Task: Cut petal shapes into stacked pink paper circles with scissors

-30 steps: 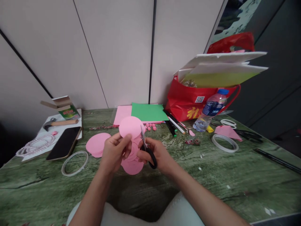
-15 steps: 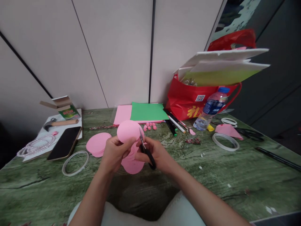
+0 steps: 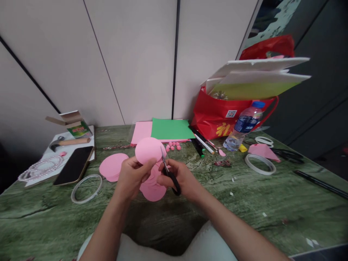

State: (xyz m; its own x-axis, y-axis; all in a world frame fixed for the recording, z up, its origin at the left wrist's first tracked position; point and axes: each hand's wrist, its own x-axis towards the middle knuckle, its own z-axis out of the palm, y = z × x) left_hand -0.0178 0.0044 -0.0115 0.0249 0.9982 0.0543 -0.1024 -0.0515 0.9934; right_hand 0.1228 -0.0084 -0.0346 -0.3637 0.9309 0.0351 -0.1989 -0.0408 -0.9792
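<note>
Between thumb and fingers, my left hand (image 3: pixel 136 176) pinches a round pink paper disc (image 3: pixel 148 149) by its lower edge, raised above the table. My right hand (image 3: pixel 176 177) grips black-handled scissors (image 3: pixel 172 177), their blades pointing up against the disc's right edge. Whether the blades have paper between them I cannot tell. Below both hands lie more pink paper pieces (image 3: pixel 153 192), partly covered by my fingers. A stack of pink paper discs (image 3: pixel 113 166) rests left of my left hand.
Left: a phone (image 3: pixel 74 165), tape roll (image 3: pixel 87 189), hammer (image 3: pixel 71 142) and bead strings (image 3: pixel 42 168). Behind: green paper (image 3: pixel 171 129), small pink balls (image 3: pixel 173 145) and pens (image 3: pixel 204 143). Right: a red bag (image 3: pixel 212 116), water bottle (image 3: pixel 244 125) and another tape roll (image 3: pixel 260 165).
Both hands stay in nearly the same place, with the disc and scissors still held. The disc has shifted very slightly upward; the scissors have barely moved.
</note>
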